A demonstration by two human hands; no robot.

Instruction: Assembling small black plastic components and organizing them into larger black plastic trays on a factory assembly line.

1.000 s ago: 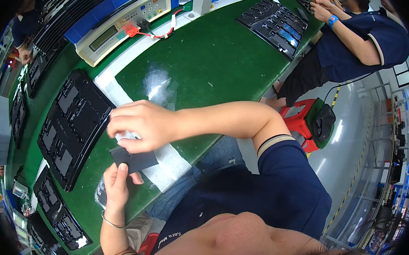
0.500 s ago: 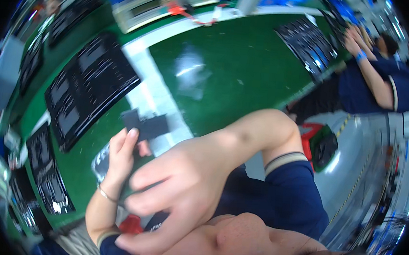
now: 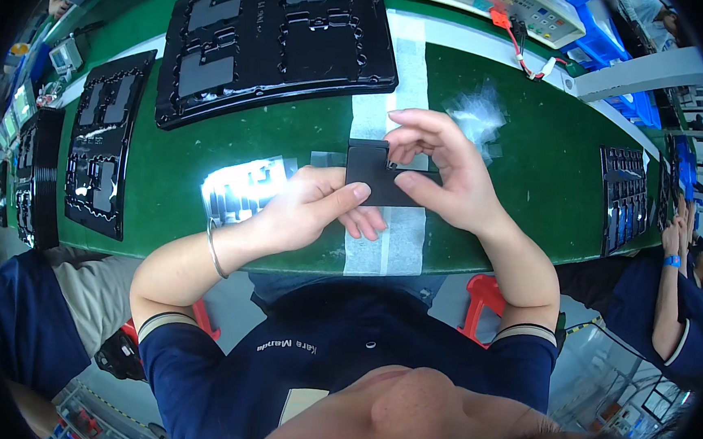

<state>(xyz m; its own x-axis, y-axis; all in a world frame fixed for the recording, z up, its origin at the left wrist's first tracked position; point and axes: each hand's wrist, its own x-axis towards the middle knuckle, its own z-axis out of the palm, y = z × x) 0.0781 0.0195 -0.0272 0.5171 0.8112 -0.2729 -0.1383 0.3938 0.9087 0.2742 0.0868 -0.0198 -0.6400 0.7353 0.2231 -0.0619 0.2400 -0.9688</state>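
Observation:
A flat, dark L-shaped piece is held level above the table, over a pale strip. My left hand grips its left side, thumb on top and fingers underneath. From the other side my right hand curls around the inner corner. Its thumb rests at the right arm of the piece, and its bent fingertips are close to the notch. A tiny dark bit at those fingertips is too small to name. Beyond my hands a black moulded tray holds similar grey pieces in its recesses.
The green tabletop has a whitish strip across it. A shiny patterned sheet lies left of my hands. Another tray and a tray stack stand left. A bench instrument with red leads is behind. People sit on both sides.
My right hand has come down and away from the camera to the L-shaped piece. My left hand still holds that piece. The view has swung round and sharpened.

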